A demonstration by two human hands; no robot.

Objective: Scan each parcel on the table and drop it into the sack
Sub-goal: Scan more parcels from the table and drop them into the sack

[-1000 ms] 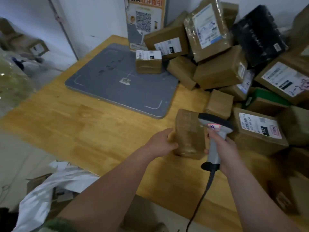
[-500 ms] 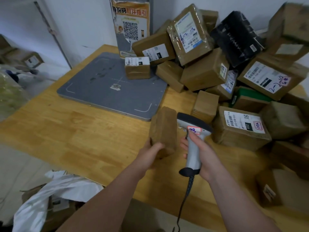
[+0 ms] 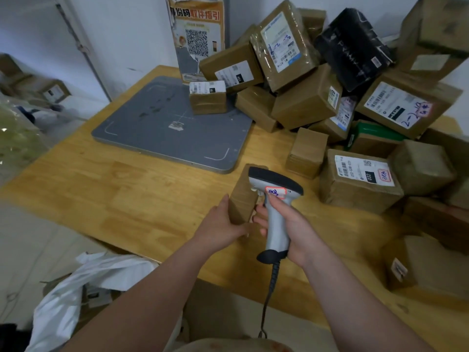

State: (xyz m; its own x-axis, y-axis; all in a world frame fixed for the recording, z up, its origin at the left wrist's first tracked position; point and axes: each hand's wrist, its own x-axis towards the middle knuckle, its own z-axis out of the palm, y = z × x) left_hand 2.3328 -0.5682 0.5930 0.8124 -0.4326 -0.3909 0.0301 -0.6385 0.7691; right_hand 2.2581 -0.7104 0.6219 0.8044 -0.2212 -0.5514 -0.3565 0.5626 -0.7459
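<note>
Head view, scanner [image 3: 275, 199], parcel label [image 3: 364, 171] "032"

Non-task clutter around the grey pad

Grey pad [image 3: 162, 128] lies flat on the wooden table [image 3: 106, 199], far-left part of the top. White corner marks on the pad, a small torn sticker [image 3: 176, 125] near its middle. Behind the pad's far edge a poster [image 3: 196, 36] with a QR code and orange header leans upright on the white wall [image 3: 127, 34]. Left of the pad, off the table, a blurred cardboard box [image 3: 52, 91] sits low by the wall. Further left, greenish clear plastic [image 3: 15, 138], contents unreadable.
</note>
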